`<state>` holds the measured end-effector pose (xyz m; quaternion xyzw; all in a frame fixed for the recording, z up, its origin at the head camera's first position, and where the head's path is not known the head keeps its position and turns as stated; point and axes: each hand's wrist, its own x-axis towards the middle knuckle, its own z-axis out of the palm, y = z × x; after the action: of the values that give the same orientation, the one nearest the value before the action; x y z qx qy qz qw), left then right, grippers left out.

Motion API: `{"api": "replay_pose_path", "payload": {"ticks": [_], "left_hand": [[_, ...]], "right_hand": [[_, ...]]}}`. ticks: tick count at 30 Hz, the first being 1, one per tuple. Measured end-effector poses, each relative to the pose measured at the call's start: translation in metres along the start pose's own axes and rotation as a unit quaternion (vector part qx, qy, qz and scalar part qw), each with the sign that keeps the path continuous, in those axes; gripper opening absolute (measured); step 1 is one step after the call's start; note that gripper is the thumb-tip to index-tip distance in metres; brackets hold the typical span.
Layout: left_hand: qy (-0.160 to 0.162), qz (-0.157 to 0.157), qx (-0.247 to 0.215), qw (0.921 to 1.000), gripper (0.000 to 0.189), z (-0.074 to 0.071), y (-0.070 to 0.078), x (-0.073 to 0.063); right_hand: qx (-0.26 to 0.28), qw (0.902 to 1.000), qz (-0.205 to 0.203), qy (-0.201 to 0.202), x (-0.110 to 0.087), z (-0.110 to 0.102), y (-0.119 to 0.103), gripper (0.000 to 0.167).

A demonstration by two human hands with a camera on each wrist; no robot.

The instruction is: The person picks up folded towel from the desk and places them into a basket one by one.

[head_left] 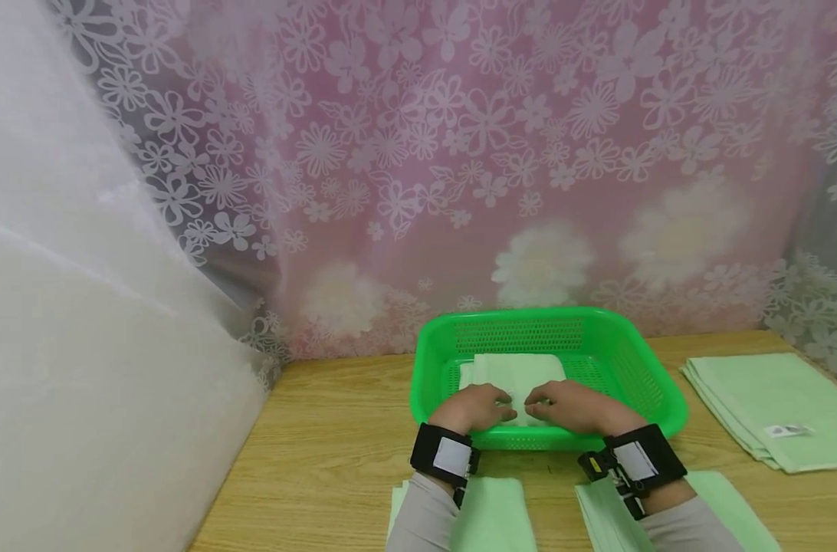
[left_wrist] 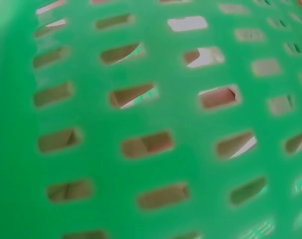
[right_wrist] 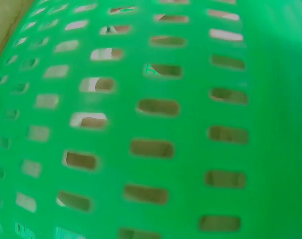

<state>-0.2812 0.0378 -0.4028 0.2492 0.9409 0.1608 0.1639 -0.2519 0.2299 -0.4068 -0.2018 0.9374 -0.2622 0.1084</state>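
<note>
Folded pale-green cloth (head_left: 522,372) lies inside the green basket (head_left: 549,314), left of its middle. We reach over the near rim with our left hand (head_left: 475,408) and right hand (head_left: 577,406) apart, seemingly to settle it evenly. Whether our bent fingers pinch it, we cannot tell. More folded cloths (head_left: 784,406) lie on the table (head_left: 308,437), presumably kept within reach.

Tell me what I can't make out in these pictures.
Head view: print on the label of the right towel, too small to read.
Head view: parts of the left front towel and right front towel, covered by sleeves and cut by the bottom edge.
Wrist views: a clear look at the left hand and right hand, blocked by the perforated green basket.
</note>
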Motion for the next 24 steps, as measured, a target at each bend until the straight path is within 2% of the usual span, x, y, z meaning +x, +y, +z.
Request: {"api": "replay_pose_path", "payload": {"ticks": [6,10,16,19,24], "left_hand": [[0.002,-0.001,-0.004,1.0000,0.041,0.002,-0.001,0.001],[0.013,0.004,-0.022,0.9997,0.041,0.000,-0.003,0.000],[0.060,0.036,-0.044,0.9966,0.040,-0.010,-0.008,-0.007],[0.096,0.054,-0.060,0.9920,0.042,-0.024,-0.004,-0.018],[0.164,0.065,-0.087,0.9805,0.055,-0.059,0.011,-0.059]], "right_hand": [[0.001,1.0000,-0.004,0.007,-0.001,0.002,0.002,0.035],[0.014,0.9995,-0.011,0.027,0.001,0.001,0.000,0.039],[0.014,0.9966,-0.027,0.077,0.000,-0.004,-0.014,0.048],[0.019,0.9928,-0.024,0.116,-0.010,-0.017,-0.028,0.056],[0.010,0.9801,-0.033,0.195,-0.041,-0.047,-0.056,0.064]]}}
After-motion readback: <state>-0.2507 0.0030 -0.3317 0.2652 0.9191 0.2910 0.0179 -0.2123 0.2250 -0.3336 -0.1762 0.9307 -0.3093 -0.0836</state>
